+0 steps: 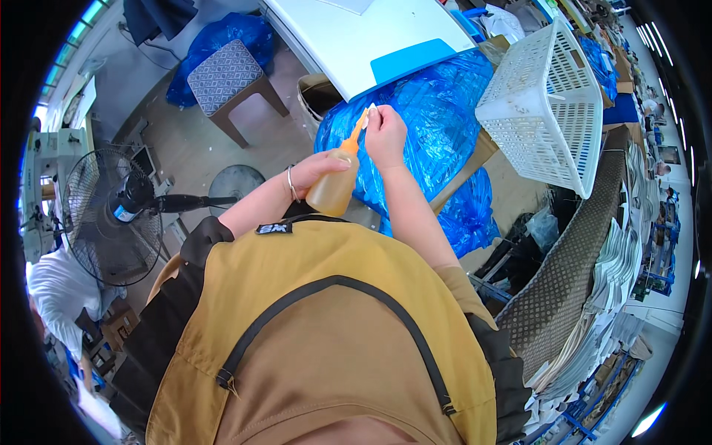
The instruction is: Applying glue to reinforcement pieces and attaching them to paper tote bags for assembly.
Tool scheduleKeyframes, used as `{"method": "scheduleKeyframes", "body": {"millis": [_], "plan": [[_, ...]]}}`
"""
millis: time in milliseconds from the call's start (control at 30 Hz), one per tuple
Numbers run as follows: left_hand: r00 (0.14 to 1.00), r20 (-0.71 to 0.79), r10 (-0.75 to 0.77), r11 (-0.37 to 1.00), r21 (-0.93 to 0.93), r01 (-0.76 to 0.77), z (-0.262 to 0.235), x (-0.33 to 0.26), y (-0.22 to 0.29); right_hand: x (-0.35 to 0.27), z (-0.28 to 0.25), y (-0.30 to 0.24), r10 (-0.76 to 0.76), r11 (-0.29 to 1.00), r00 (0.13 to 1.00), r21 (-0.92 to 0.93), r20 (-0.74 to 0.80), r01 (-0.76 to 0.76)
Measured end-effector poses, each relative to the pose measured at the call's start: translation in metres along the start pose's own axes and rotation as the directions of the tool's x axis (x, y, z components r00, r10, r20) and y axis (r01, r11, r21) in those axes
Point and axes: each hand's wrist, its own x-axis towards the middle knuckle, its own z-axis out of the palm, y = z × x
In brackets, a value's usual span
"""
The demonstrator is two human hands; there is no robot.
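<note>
Bottle (333, 190) clasped in left hand (320, 167), nozzle at scrap (371, 111) pinched by right hand (386, 136); oversqueezing risked drips.

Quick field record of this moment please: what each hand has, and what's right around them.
left hand: grips a squeeze bottle of amber liquid, orange nozzle tilted up toward the right hand
right hand: pinches a small white piece at the nozzle tip
below hands: blue plastic bag
right side: white plastic basket
above: white table
left side: standing fan, patterned stool
</note>
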Motion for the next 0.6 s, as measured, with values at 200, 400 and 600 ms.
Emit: {"method": "scheduleKeyframes", "body": {"millis": [200,400,600], "plan": [[0.966,0.258,-0.017,0.993,-0.109,0.046,0.009,-0.009,0.013,0.010,-0.027,0.026,0.290,0.922,0.951,0.235,0.108,-0.308],[0.966,0.259,-0.022,0.992,-0.112,0.053,0.002,-0.010,0.011,-0.007,-0.039,-0.029,0.241,0.747,0.950,0.588,0.199,-0.312],[0.990,0.136,-0.039,0.999,0.001,0.040,0.008,-0.005,0.015,-0.012,-0.049,-0.037,0.214,0.768,0.959,0.575,0.186,-0.283]]}}
